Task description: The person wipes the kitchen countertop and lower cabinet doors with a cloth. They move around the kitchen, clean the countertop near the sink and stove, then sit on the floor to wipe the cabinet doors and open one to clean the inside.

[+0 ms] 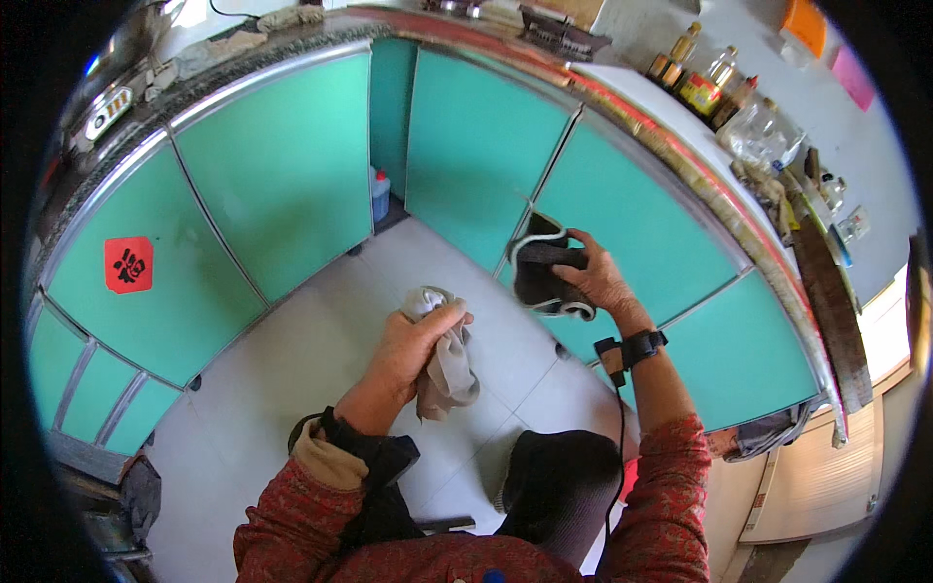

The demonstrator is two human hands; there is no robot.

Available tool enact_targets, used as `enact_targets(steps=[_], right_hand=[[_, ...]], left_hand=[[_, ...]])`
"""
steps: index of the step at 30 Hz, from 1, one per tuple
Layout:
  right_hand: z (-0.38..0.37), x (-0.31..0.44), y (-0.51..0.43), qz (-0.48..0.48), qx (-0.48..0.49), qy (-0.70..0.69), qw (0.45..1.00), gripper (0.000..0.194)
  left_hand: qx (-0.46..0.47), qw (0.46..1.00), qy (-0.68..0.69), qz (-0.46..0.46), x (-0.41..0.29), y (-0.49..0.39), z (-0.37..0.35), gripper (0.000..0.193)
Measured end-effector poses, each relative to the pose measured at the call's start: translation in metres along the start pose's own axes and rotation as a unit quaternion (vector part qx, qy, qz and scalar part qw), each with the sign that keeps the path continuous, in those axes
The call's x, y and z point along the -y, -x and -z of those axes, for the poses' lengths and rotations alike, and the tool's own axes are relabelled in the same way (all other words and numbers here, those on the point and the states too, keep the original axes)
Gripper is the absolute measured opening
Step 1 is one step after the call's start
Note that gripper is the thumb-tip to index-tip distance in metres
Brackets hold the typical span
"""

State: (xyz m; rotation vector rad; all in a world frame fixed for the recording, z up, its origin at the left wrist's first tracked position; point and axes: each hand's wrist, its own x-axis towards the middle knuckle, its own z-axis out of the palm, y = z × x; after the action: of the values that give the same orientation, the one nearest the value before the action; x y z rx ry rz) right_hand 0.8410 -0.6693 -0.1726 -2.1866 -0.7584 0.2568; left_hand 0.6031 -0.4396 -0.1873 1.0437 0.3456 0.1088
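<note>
My left hand (419,339) grips a crumpled, pale grey-beige cloth (448,368), whose loose end hangs below the fingers over the tiled floor. To its right, my right hand (598,273) pinches a dark cloth (543,266) with light edging by its right side, in front of the green cabinet doors. The two cloths are apart. Black straps are on both wrists, and a cable runs down from the right one.
Green cabinet doors (291,153) meet in a corner ahead, under a counter (685,146) bearing bottles (703,84) and a plastic bag (758,138). A blue container (380,195) with a red cap stands in the corner gap. Pale floor tiles (291,372) lie below.
</note>
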Motion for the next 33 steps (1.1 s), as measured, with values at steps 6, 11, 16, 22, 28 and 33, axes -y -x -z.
enact_targets(steps=[6, 11, 16, 22, 28, 33], right_hand=[[-0.023, 0.104, 0.027, 0.081, 0.101, -0.158, 0.979, 0.078], [-0.051, 0.11, 0.031, 0.149, 0.084, -0.201, 0.965, 0.068], [-0.073, 0.087, 0.031, 0.054, 0.086, -0.338, 0.936, 0.047], [-0.068, 0.091, 0.038, 0.106, 0.09, -0.306, 0.942, 0.065], [-0.039, 0.101, 0.055, 0.119, 0.166, -0.133, 0.97, 0.1], [-0.048, 0.094, 0.062, 0.079, 0.127, 0.07, 0.986, 0.077]], left_hand=[[0.065, 0.997, 0.033, -0.019, 0.009, -0.009, -0.002, 0.026], [-0.016, 0.989, 0.068, -0.129, 0.01, -0.01, -0.007, 0.021], [-0.027, 0.984, 0.116, -0.13, -0.012, -0.006, 0.011, 0.02], [-0.065, 0.987, -0.014, -0.145, -0.029, 0.008, 0.031, 0.016], [-0.068, 0.974, 0.092, -0.198, -0.024, 0.001, 0.035, 0.023], [-0.093, 0.973, 0.128, -0.167, -0.017, -0.006, 0.031, 0.016]])
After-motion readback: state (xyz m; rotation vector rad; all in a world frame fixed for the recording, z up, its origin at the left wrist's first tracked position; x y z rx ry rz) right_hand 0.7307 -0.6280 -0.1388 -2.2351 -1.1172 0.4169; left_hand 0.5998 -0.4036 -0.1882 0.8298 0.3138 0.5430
